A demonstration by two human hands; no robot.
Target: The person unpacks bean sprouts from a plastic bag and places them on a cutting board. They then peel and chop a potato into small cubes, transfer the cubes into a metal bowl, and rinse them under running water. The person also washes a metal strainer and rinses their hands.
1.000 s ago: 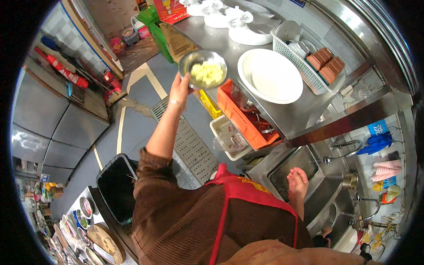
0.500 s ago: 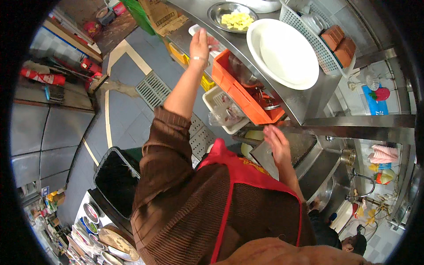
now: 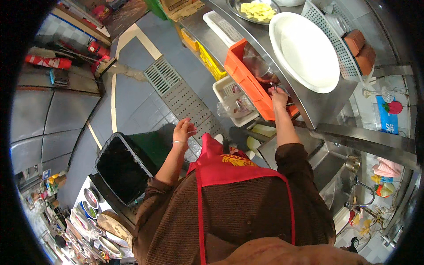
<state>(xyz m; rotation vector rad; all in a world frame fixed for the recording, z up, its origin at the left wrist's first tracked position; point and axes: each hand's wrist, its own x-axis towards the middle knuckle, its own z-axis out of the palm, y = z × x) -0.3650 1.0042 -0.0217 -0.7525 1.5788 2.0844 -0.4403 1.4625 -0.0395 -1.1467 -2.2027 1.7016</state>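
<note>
My right hand point(image 3: 278, 96) reaches into an orange plastic crate point(image 3: 245, 76) under the edge of the steel counter. Its fingers curl among shiny metal cookware point(image 3: 256, 62) and dark reddish pieces; what they grip is hidden. My left hand point(image 3: 183, 132) hangs in the air over the floor, left of the red apron point(image 3: 229, 175), its fingers loosely apart and nothing in it. Beside the crate stands a white basket point(image 3: 219, 90) with a clear plastic bag point(image 3: 234, 106) in it. A long white perforated tray point(image 3: 221, 27) lies on the lower shelf beyond the crate.
The steel counter point(image 3: 304, 108) carries a large white basin point(image 3: 304, 53), a metal bowl of yellow chunks point(image 3: 254, 11) and a pale plastic basket point(image 3: 329, 42). A lined black bin point(image 3: 120, 165) stands to the left. Sinks point(image 3: 329, 165) are at right. A floor drain point(image 3: 162, 75) crosses the floor.
My left hand has drawn back from the white tray on the lower shelf toward my body. My right hand has gone from beside the crate's near end into the crate.
</note>
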